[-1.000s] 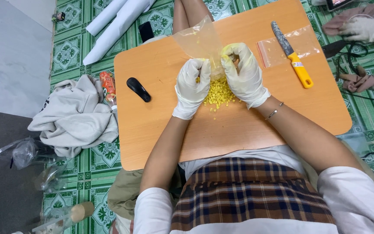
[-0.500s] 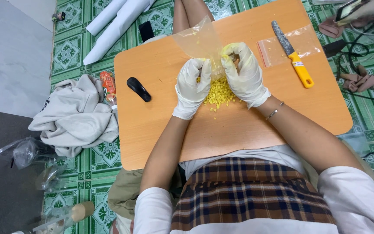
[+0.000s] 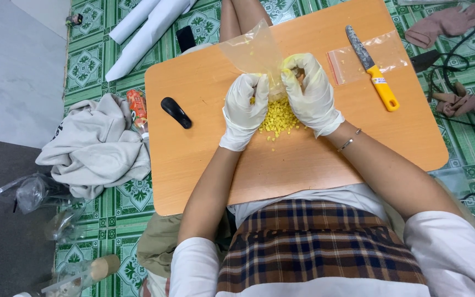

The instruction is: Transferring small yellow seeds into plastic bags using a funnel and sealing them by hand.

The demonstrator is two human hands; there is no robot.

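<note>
Both white-gloved hands meet near the middle of the orange wooden surface (image 3: 303, 165), forearms angled inward. The left hand (image 3: 246, 107) and right hand (image 3: 310, 91) curl their fingers shut, pinching the mouth of a clear plastic bag (image 3: 251, 49) that stands up on their far side. A heap of small yellow kernels (image 3: 279, 116) lies between and just under the wrists. A yellow-handled knife (image 3: 370, 66) rests to the right on another clear pouch (image 3: 353, 63); a black oval object (image 3: 176, 112) lies left.

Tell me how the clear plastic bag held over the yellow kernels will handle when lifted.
The clear plastic bag looks thin and creased, so it is probably floppy and very light. Both gloved hands, left hand and right hand, pinch its mouth, which suggests it sags shut unaided. The loose yellow kernels below would likely scatter if it tips.
</note>
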